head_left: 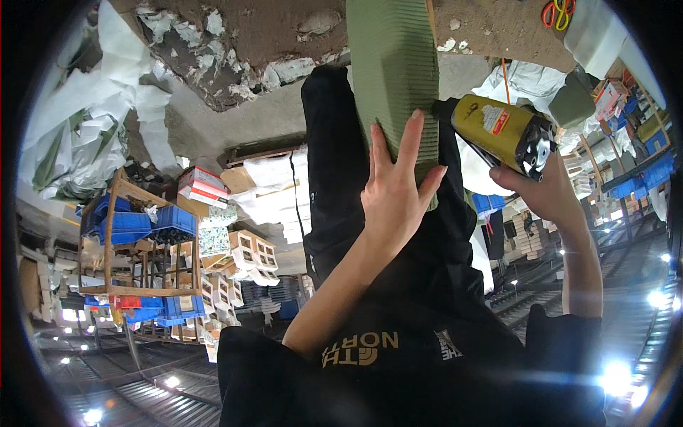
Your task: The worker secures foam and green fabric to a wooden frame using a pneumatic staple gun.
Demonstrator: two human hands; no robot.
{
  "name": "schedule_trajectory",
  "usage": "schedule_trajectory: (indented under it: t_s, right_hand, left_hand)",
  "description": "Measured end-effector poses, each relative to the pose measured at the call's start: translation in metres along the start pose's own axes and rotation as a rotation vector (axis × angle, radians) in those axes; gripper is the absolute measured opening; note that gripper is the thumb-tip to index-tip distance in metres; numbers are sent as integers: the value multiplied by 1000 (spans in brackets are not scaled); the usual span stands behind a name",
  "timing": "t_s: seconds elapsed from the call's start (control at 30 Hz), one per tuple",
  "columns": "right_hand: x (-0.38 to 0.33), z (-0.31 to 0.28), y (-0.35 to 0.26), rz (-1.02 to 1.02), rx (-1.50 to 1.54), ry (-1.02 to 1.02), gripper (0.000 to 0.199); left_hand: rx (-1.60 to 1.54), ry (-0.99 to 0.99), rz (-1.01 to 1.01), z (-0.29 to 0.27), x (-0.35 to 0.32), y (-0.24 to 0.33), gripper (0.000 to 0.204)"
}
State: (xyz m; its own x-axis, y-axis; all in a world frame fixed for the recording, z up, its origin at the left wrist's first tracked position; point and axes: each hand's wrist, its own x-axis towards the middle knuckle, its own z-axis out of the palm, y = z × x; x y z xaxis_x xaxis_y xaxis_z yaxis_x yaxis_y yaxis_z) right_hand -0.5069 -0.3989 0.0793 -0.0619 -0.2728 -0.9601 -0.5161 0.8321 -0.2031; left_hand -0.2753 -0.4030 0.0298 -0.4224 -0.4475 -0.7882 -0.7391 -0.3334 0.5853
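A long pale green ribbed piece [398, 64] extends from my lap toward the worn brown surface at the top. My left hand [391, 185] lies on its near part, fingers spread and fingertips touching the ribs. To the right, my right hand [544, 188] is closed around the rear end of an olive-yellow canister-shaped tool [491, 128]. It has a black tip, a red-and-white label and a shiny dark end. The tip points left, close to the ribbed piece's right edge; I cannot tell whether they touch. My right fingers are partly hidden behind the tool.
Scissors [559, 13] with red and yellow handles lie at the far right of the brown worktop [491, 32]. White sheeting [107, 92] is heaped at the left. Below it stands a wooden rack [110, 235] with blue bins [174, 222]. More white material [523, 82] lies beyond the tool.
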Motion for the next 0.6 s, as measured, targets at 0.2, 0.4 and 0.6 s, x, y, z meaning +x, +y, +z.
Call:
schedule_trajectory:
  t_s: [0.2, 0.4, 0.6]
  right_hand:
    - [-15, -5, -17, 146, -131, -136, 65]
    - [-27, 10, -22, -142, -14, -105, 41]
    - [-37, 19, -21, -94, 16, -237, 43]
  left_hand:
    - [-15, 14, -4, -1, 0, -2, 86]
    - [-89, -39, -55, -6, -3, -5, 93]
    - [-153, -88, -71, -8, -16, -15, 96]
